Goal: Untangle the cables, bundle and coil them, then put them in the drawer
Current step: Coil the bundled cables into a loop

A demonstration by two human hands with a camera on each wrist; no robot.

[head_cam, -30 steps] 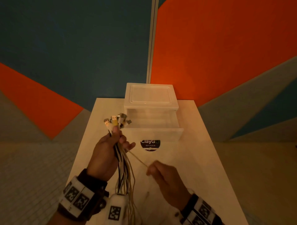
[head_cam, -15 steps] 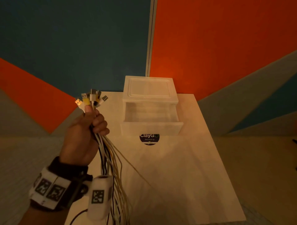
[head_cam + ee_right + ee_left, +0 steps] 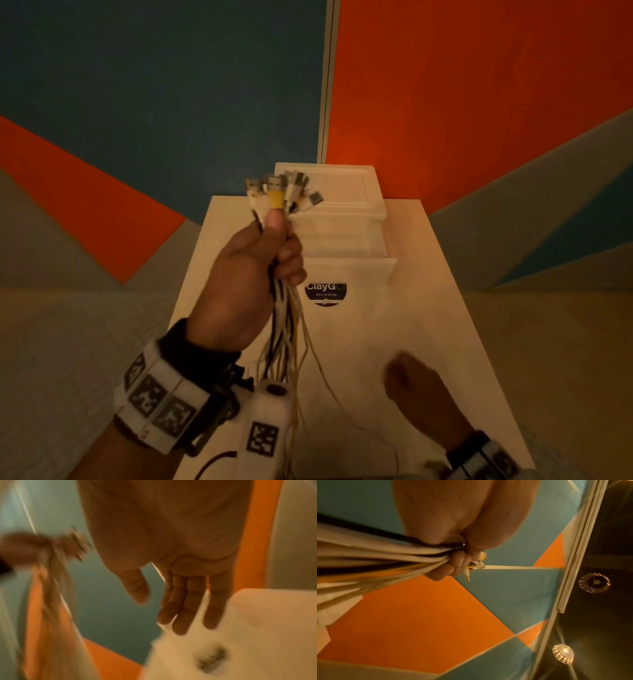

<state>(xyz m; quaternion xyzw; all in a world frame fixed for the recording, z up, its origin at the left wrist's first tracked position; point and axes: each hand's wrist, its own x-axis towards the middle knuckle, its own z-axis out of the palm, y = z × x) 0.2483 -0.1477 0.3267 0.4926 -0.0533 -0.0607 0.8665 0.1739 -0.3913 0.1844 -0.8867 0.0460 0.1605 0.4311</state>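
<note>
My left hand [image 3: 274, 253] grips a bundle of white, black and yellow cables [image 3: 284, 329] just below their plugs [image 3: 281, 193], raised in front of the drawer box. The strands hang down past my wrist to the table. In the left wrist view the fingers [image 3: 447, 566] curl round the cables [image 3: 376, 557]. My right hand [image 3: 411, 380] hovers low over the table at the lower right, blurred. The right wrist view shows its fingers [image 3: 185, 609] straight and holding nothing. The white plastic drawer [image 3: 349, 270] stands pulled out at the back of the table.
The white table [image 3: 428, 325] carries a round dark sticker [image 3: 325, 293] in front of the drawer box [image 3: 329, 192]. One thin cable [image 3: 342, 407] trails across the table toward its near edge. Orange and teal wall panels rise behind.
My left hand swung the bundle up and left, then back right in front of the drawer box. My right hand let go of the thin strand, left view, and is back low on the right.
</note>
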